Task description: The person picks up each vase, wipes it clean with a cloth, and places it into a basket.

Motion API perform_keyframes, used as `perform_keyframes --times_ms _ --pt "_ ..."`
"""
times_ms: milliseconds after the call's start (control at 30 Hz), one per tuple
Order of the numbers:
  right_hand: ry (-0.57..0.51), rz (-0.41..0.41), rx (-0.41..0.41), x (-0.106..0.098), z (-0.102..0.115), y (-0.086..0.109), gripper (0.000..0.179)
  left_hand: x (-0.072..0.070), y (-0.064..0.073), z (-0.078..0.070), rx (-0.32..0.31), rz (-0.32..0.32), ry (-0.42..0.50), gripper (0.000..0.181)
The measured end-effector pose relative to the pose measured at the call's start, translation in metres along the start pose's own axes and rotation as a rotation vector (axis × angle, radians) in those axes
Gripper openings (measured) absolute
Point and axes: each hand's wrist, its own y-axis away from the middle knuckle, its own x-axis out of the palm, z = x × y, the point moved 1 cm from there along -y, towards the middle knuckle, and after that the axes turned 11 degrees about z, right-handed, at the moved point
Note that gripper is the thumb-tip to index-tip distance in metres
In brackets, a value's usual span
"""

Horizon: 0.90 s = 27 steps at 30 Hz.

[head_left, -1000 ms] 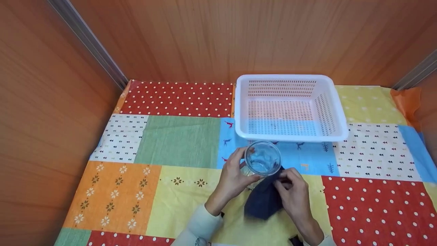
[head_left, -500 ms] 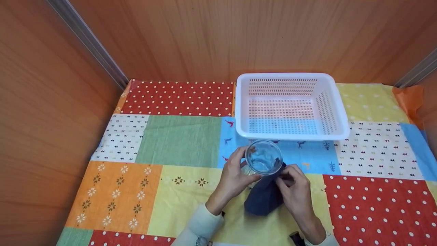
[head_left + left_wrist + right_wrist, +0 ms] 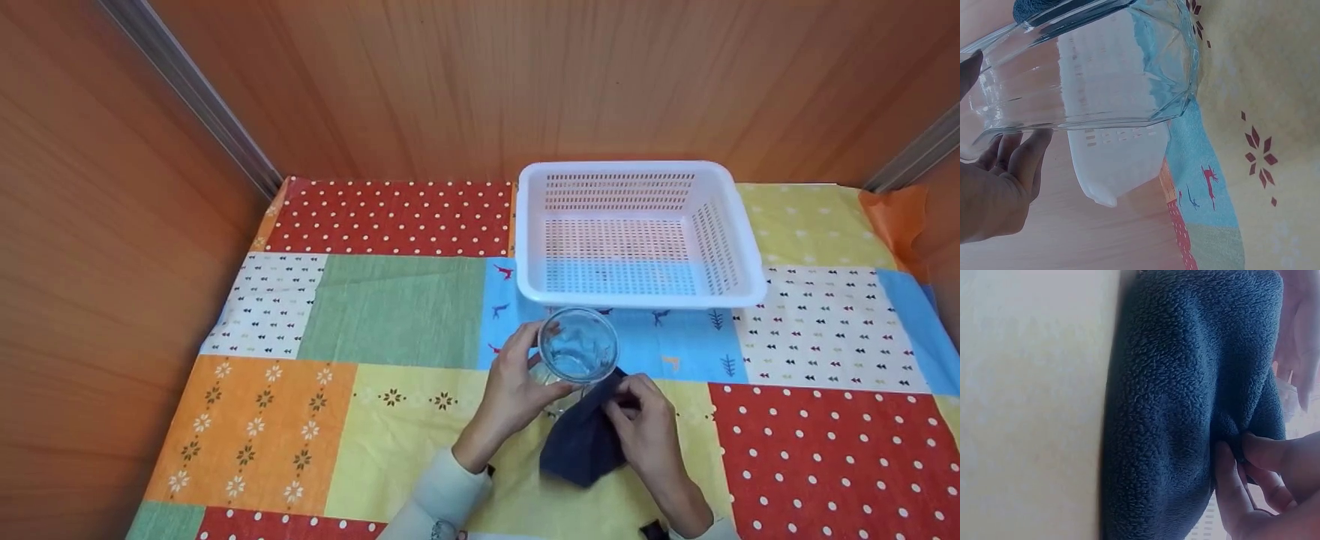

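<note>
My left hand (image 3: 517,382) grips a clear glass jar (image 3: 579,346) near its rim, fingers on the far left side and thumb across the front. In the left wrist view the glass (image 3: 1106,73) shows a faceted base and the hand (image 3: 1005,180) wraps its mouth end. My right hand (image 3: 646,420) pinches a dark blue towel (image 3: 581,446) between thumb and fingers, right against the jar's lower right side. The right wrist view shows the fluffy cloth (image 3: 1174,394) hanging in folds from the pinching fingers (image 3: 1266,453).
A white perforated plastic basket (image 3: 641,300) stands just beyond the jar, with nothing inside it. A patchwork tablecloth (image 3: 397,307) covers the table. Wooden panels (image 3: 450,82) rise at the back and both sides.
The right hand dips slightly, rises, then dips again with the towel beside the jar, and the towel's loose end swings. The left hand and jar stay nearly in place.
</note>
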Motion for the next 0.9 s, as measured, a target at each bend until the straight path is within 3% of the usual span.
perform_keyframes --times_ms 433,600,767,833,900 --pt "-0.024 -0.161 -0.124 0.004 0.019 0.006 0.025 0.005 0.002 0.0 -0.009 -0.049 -0.003 0.078" --pt "-0.054 -0.202 -0.188 0.002 0.025 0.008 0.025 0.013 0.002 -0.001 0.018 -0.131 -0.073 0.074" --pt "-0.063 -0.213 -0.199 -0.001 0.027 0.006 0.024 0.023 0.003 -0.002 0.029 -0.242 -0.188 0.071" --pt "-0.067 -0.217 -0.2 -0.001 0.026 0.005 0.024 0.024 0.002 -0.002 0.027 -0.247 -0.219 0.071" --pt "-0.068 -0.217 -0.202 -0.001 0.024 0.005 0.024 0.02 0.003 -0.002 0.026 -0.205 -0.213 0.073"
